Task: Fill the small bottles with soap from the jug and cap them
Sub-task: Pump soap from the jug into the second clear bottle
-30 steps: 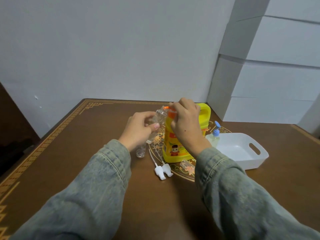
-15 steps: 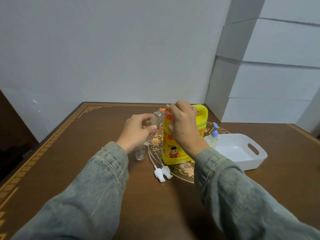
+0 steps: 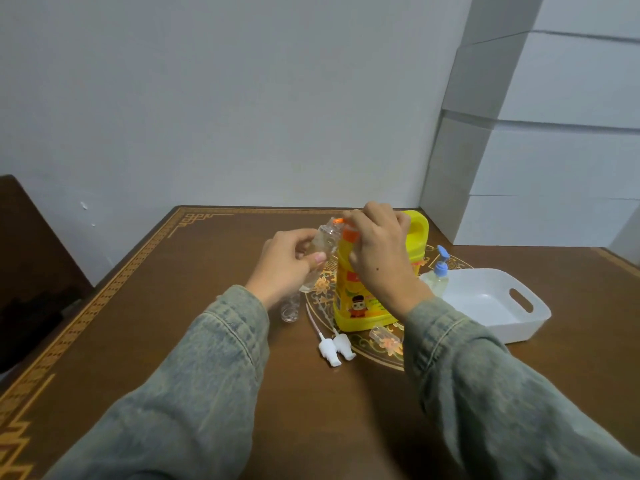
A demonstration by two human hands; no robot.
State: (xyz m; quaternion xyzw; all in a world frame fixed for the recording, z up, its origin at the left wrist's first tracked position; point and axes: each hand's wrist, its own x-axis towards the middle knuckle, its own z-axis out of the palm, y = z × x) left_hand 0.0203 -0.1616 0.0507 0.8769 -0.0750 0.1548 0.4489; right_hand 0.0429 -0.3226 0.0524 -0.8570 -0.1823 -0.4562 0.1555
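Observation:
A yellow soap jug (image 3: 360, 306) with an orange pump top (image 3: 348, 233) stands on the brown table (image 3: 145, 334). My right hand (image 3: 381, 258) covers the pump top, fingers pressed over it. My left hand (image 3: 287, 265) holds a small clear bottle (image 3: 323, 245) tilted with its mouth against the orange spout. Another small clear bottle (image 3: 290, 308) stands on the table below my left hand. A third clear bottle (image 3: 382, 336) lies on its side in front of the jug. Two white spray caps (image 3: 334, 348) with thin tubes lie on the table nearby.
A white plastic basket (image 3: 519, 327) sits to the right of the jug. A clear pump bottle with a blue top (image 3: 440, 275) stands between jug and basket. White boxes (image 3: 540, 181) are stacked at the back right. A dark chair (image 3: 31, 271) is at the left.
Both hands have stayed at the jug's pump, with the small bottle still held at the spout. The camera view has shifted slightly.

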